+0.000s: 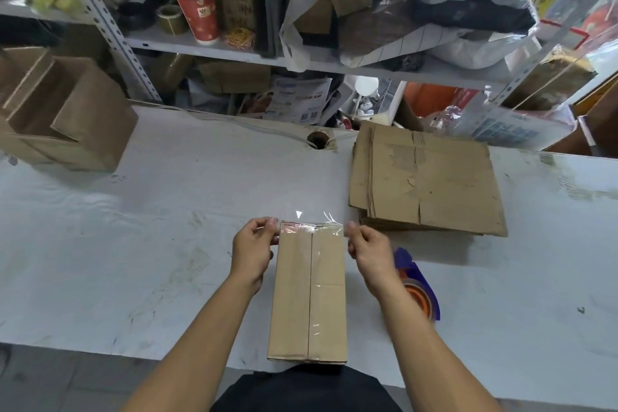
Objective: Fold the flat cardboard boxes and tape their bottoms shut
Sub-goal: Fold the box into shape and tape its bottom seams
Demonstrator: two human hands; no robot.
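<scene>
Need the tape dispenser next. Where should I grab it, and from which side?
Judging by its pose, take the tape dispenser by its blue body near the orange roll, coming from above on the right with the right hand. It lies on the table right of the box, partly hidden under that forearm.

shelf (pixel 234 47): red paper cup (pixel 195 7) | table (pixel 133 244): cable hole (pixel 317 140)

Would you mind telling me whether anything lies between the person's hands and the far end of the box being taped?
Nothing visible does. The left hand and right hand sit at either side of the box, fingertips at the clear tape on its far edge.
</scene>
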